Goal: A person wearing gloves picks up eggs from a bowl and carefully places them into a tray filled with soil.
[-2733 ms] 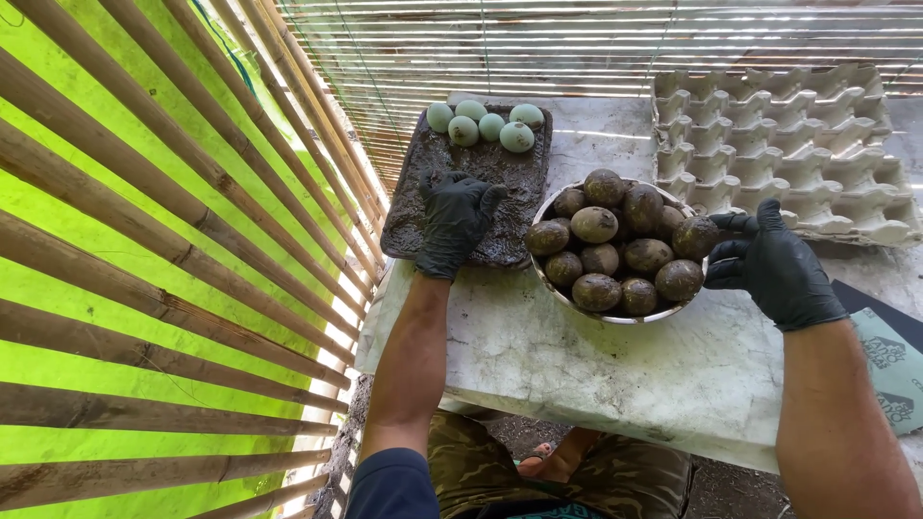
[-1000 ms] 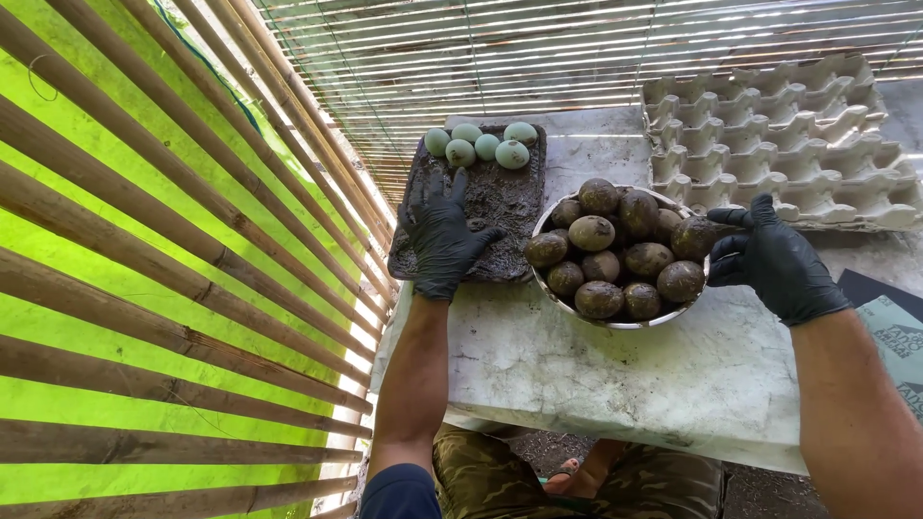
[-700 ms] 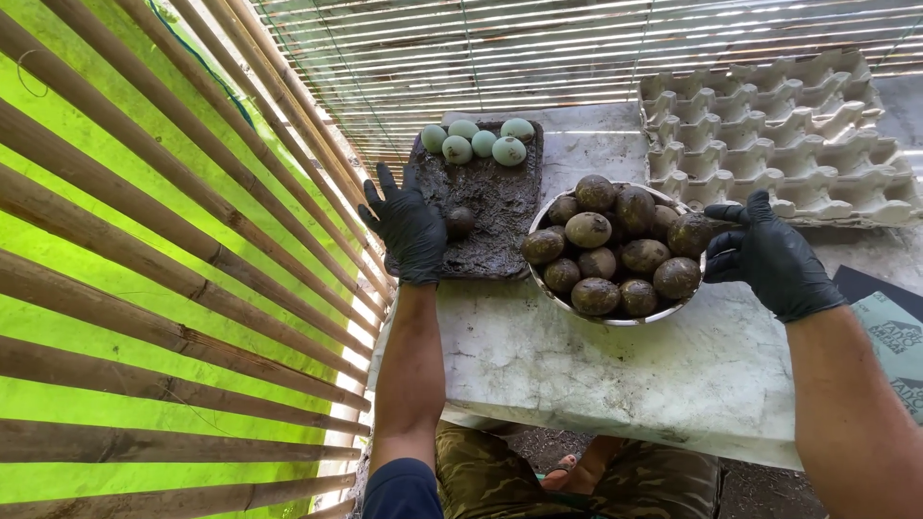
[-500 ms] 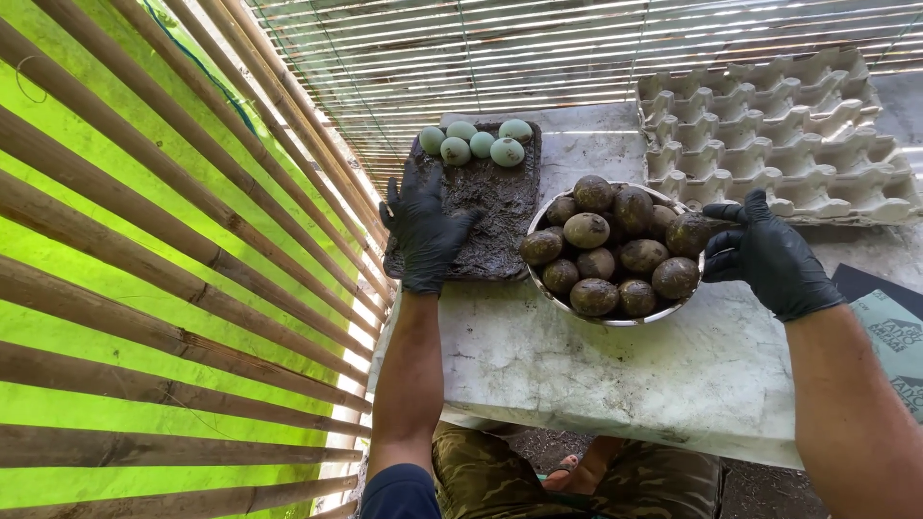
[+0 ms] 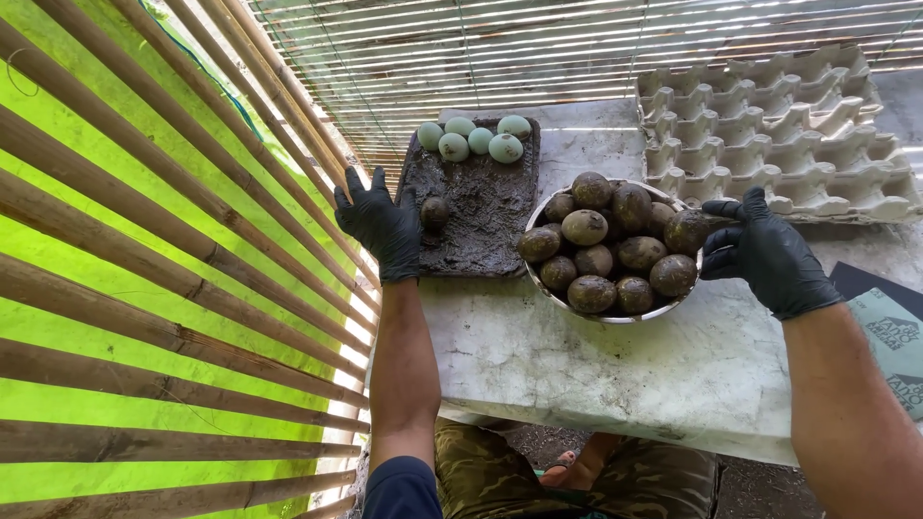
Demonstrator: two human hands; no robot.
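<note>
Bamboo slats wall a pale worktop (image 5: 596, 365) carrying a muddy tray (image 5: 481, 207), a bowl (image 5: 586, 308) of mud-coated eggs and an empty carton (image 5: 779, 135). Left hand (image 5: 380, 223), fingers spread, hovers at the tray's left edge; one coated egg (image 5: 434, 211) lies just right of it. Right hand (image 5: 769, 252), nearer the bowl, pinches a coated egg (image 5: 688, 231) at its rim.

You sit at a pale, stained stone-topped desk (image 5: 577, 365) that fills the middle of your view. To your left a wall of slanted bamboo poles (image 5: 144, 288) runs close beside the desk, and bright green light glows through its gaps. Ahead of you hangs a screen of thin horizontal slats (image 5: 538, 48), with daylight striping through it onto the far edge of the desk. Below the near edge of the desk you can see a patch of dark dirt floor (image 5: 750, 490).
</note>
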